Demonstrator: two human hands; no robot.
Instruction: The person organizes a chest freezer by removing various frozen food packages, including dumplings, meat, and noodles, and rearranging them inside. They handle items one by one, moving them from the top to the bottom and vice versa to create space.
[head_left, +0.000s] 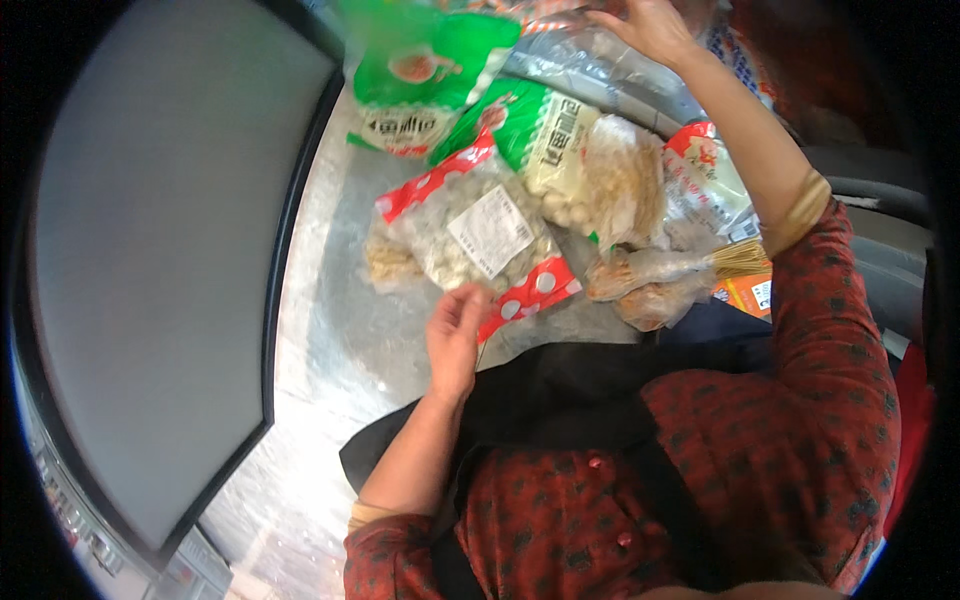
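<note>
My left hand (456, 328) is at the near edge of a clear plastic bag (439, 259) with red, white-dotted ends, full of pale round food pieces. Its thumb and fingers are bent together at the bag's edge; whether they pinch the film is not clear. A white printed label lies across this bag. At the top, my right hand (651, 34) reaches over clear plastic wrapping (592, 64), its thumb stretched left. The other fingers are cut off by the frame edge, so any grip there is hidden. Behind the dotted bag lies a green-and-cream food bag (559, 150).
Another green bag (450, 60) stands at upper left. A bag of skewered food (622, 180), bundled sticks (739, 259) in plastic, a red-and-white package (701, 180) and an orange package (746, 292) lie on the right. A grey door-like panel (180, 225) with black edging fills the left.
</note>
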